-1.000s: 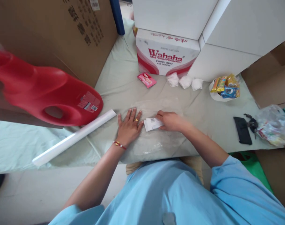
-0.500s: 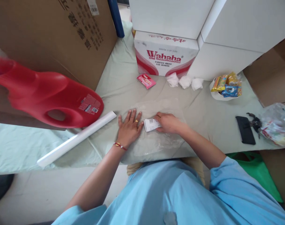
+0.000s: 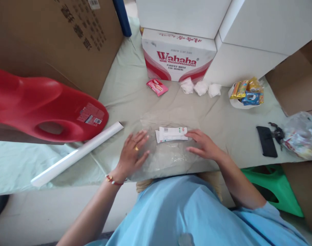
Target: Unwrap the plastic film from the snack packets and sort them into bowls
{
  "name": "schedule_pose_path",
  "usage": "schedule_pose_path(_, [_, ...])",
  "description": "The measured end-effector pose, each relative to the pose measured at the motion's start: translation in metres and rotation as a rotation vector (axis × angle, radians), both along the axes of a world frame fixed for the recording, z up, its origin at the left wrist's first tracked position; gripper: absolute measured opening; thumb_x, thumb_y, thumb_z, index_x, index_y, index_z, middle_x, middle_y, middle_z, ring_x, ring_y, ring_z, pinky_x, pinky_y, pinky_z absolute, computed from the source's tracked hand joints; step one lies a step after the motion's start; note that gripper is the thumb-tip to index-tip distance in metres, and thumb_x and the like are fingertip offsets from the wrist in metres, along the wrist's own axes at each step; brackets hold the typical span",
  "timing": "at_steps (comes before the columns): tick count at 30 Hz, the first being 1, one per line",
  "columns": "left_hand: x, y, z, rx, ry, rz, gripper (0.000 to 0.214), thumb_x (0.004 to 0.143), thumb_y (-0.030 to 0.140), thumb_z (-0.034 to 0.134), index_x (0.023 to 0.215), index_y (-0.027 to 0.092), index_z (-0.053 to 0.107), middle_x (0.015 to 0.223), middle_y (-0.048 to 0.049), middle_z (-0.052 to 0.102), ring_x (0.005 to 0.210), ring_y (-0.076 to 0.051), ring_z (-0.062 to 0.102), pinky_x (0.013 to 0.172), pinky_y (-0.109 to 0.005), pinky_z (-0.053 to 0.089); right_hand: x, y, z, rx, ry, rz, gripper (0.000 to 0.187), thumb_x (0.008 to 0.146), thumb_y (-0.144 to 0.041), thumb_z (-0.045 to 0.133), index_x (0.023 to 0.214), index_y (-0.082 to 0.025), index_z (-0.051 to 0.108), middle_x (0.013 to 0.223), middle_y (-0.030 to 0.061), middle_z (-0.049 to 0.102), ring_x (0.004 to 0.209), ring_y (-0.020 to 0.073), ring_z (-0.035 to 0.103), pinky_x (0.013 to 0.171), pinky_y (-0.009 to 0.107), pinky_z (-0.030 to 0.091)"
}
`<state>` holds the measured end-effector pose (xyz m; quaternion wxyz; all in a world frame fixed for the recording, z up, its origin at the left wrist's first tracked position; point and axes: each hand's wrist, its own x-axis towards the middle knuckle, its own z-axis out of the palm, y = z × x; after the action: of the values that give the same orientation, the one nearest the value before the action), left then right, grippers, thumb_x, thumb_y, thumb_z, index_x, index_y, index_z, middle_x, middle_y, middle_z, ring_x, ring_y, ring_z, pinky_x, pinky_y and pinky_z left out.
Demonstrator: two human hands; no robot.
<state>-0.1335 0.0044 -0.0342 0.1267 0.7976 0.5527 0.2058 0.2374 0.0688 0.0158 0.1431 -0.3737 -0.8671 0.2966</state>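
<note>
Two slim white sachets point(image 3: 172, 133) with printing and a barcode lie one partly over the other, on a clear plastic sheet or bag point(image 3: 168, 153) spread flat on the cloth. To their left, my left hand point(image 3: 134, 150) is open, fingers apart, over the edge of the plastic and holding nothing. My right hand point(image 3: 203, 145) is open at the sachets' right end. Its fingertips are at or very near that end; whether they touch, I cannot tell.
A white roll point(image 3: 77, 153) and a red jug point(image 3: 50, 106) are at left by a brown carton point(image 3: 68, 44). Behind stand a Wahaha box point(image 3: 178, 58), a pink packet point(image 3: 157, 87) and white crumpled wads point(image 3: 201, 87). At right are a snack bowl point(image 3: 244, 103) and phone point(image 3: 267, 141).
My right hand has let go of the white sachets and drawn right, leaving them in full view. My left hand has lifted off the plastic and shifted left. The camera view has shifted slightly.
</note>
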Motion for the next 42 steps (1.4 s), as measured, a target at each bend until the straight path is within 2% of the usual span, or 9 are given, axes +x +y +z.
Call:
schedule_pose_path(3, [-0.011, -0.028, -0.003, -0.124, -0.019, -0.185, 0.068, 0.098, 0.057, 0.058, 0.157, 0.025, 0.050, 0.166, -0.0146, 0.049, 0.157, -0.031, 0.042, 0.134, -0.055, 0.025, 0.033, -0.036, -0.015, -0.041, -0.015, 0.019, 0.069, 0.093, -0.054, 0.075, 0.153, -0.028, 0.054, 0.153, 0.0166, 0.056, 0.142, 0.0334, 0.053, 0.117, 0.056, 0.048])
schedule_pose_path(8, [-0.018, -0.035, -0.004, -0.231, -0.095, -0.172, 0.030, 0.104, 0.044, 0.051, 0.114, 0.027, 0.074, 0.150, -0.0092, 0.067, 0.146, -0.026, 0.057, 0.130, -0.053, 0.033, 0.041, -0.063, -0.041, 0.011, 0.038, -0.150, 0.024, 0.106, -0.036, 0.054, 0.116, -0.029, 0.075, 0.130, 0.0124, 0.072, 0.121, 0.0290, 0.067, 0.104, 0.053, 0.056])
schedule_pose_path(13, [-0.016, 0.003, 0.016, -0.327, -0.302, 0.098, 0.033, 0.101, 0.050, 0.049, 0.101, 0.026, 0.072, 0.115, -0.0064, 0.081, 0.111, -0.025, 0.074, 0.101, -0.040, 0.057, 0.031, -0.013, -0.017, -0.076, 0.112, -0.222, 0.031, 0.108, -0.041, 0.048, 0.109, -0.026, 0.074, 0.102, 0.0080, 0.076, 0.097, 0.0237, 0.072, 0.089, 0.040, 0.057])
schedule_pose_path(18, [-0.005, 0.057, 0.028, -0.371, -0.253, 0.323, 0.030, 0.095, 0.046, 0.052, 0.096, 0.022, 0.071, 0.091, -0.0041, 0.077, 0.086, -0.025, 0.070, 0.085, -0.037, 0.056, 0.012, 0.062, -0.009, -0.112, -0.049, -0.350, 0.028, 0.103, -0.035, 0.053, 0.103, -0.018, 0.075, 0.090, 0.0057, 0.075, 0.080, 0.0192, 0.067, 0.076, 0.030, 0.050])
schedule_pose_path(22, [0.001, 0.068, 0.026, -0.155, -0.239, 0.510, 0.023, 0.088, 0.036, 0.056, 0.099, 0.021, 0.071, 0.105, -0.0111, 0.073, 0.101, -0.029, 0.067, 0.089, -0.044, 0.055, 0.000, 0.090, -0.014, -0.094, -0.424, -0.393, 0.025, 0.096, -0.026, 0.061, 0.115, -0.017, 0.074, 0.102, 0.0094, 0.075, 0.086, 0.0207, 0.066, 0.077, 0.029, 0.047])
schedule_pose_path(26, [0.017, 0.030, 0.034, 0.308, -0.214, 0.688, 0.020, 0.094, 0.024, 0.055, 0.104, 0.019, 0.072, 0.105, -0.0124, 0.069, 0.108, -0.029, 0.064, 0.097, -0.047, 0.052, -0.001, 0.099, -0.005, 0.109, -0.466, -0.397, 0.035, 0.095, -0.019, 0.056, 0.125, -0.016, 0.072, 0.117, 0.0156, 0.071, 0.108, 0.0283, 0.064, 0.091, 0.036, 0.050])
schedule_pose_path(32, [0.088, 0.009, 0.035, 0.281, -0.131, 0.089, 0.037, 0.094, 0.010, 0.053, 0.123, 0.024, 0.072, 0.124, -0.0079, 0.077, 0.102, -0.022, 0.069, 0.091, -0.037, 0.056, -0.054, 0.128, -0.007, 0.215, -0.289, -0.172, 0.047, 0.099, -0.025, 0.055, 0.144, -0.011, 0.061, 0.139, 0.0199, 0.065, 0.126, 0.0318, 0.057, 0.110, 0.044, 0.046])
schedule_pose_path(36, [0.116, 0.040, 0.018, -0.001, 0.085, 0.034, 0.043, 0.098, 0.010, 0.050, 0.135, 0.020, 0.070, 0.142, -0.0078, 0.072, 0.107, -0.025, 0.071, 0.089, -0.039, 0.059, -0.096, 0.147, -0.019, 0.122, -0.387, -0.131, 0.058, 0.092, -0.028, 0.071, 0.145, -0.007, 0.061, 0.124, 0.0192, 0.073, 0.118, 0.0307, 0.059, 0.105, 0.040, 0.046])
schedule_pose_path(42, [0.119, 0.050, 0.006, -0.088, 0.142, 0.034, 0.043, 0.102, 0.014, 0.051, 0.141, 0.022, 0.067, 0.148, -0.0072, 0.068, 0.108, -0.024, 0.073, 0.081, -0.036, 0.061, -0.086, 0.145, -0.012, -0.178, -0.127, -0.081, 0.025, 0.094, -0.031, 0.062, 0.105, -0.016, 0.080, 0.077, -0.0003, 0.069, 0.069, 0.0146, 0.056, 0.070, 0.025, 0.042])
